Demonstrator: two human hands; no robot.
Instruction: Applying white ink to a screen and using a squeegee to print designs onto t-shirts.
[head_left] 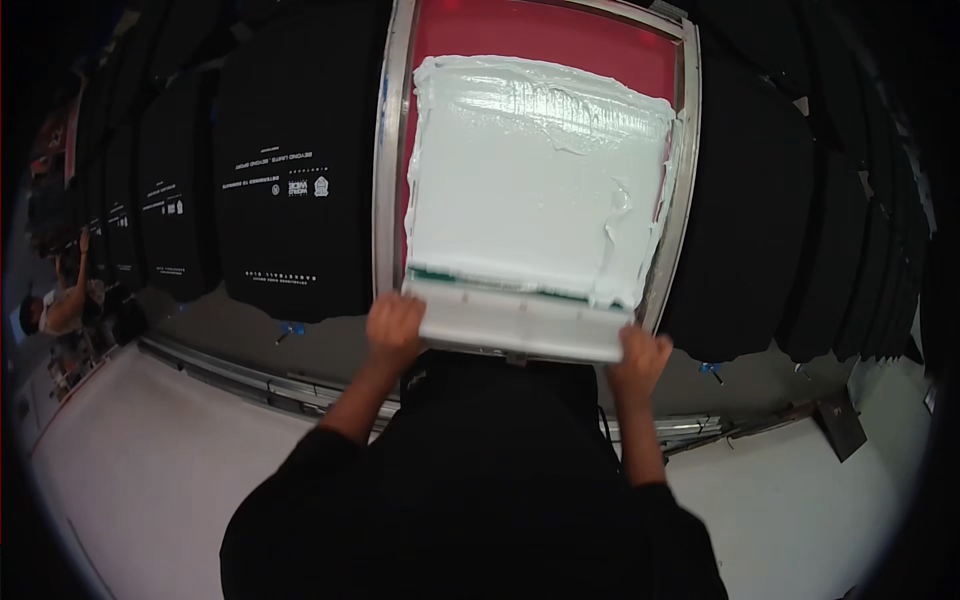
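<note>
My left hand (395,327) and my right hand (641,360) are closed around the two ends of a wide squeegee (520,325) with a pale holder. Its green blade edge shows along the far side and meets a thick layer of white ink (530,190). That ink covers most of the red mesh (545,38) of a printing screen, with ridges at its far and right edges. The screen's metal frame (388,170) runs up both sides. The squeegee sits across the near end of the screen, close to my body, and hides the frame's near edge.
Black shirts with white print (290,190) lie in a row on the left. Plain black shirts (740,200) line the right. Metal rails (250,375) run along the near side above a pale floor (180,440). Another person (62,310) stands at the far left.
</note>
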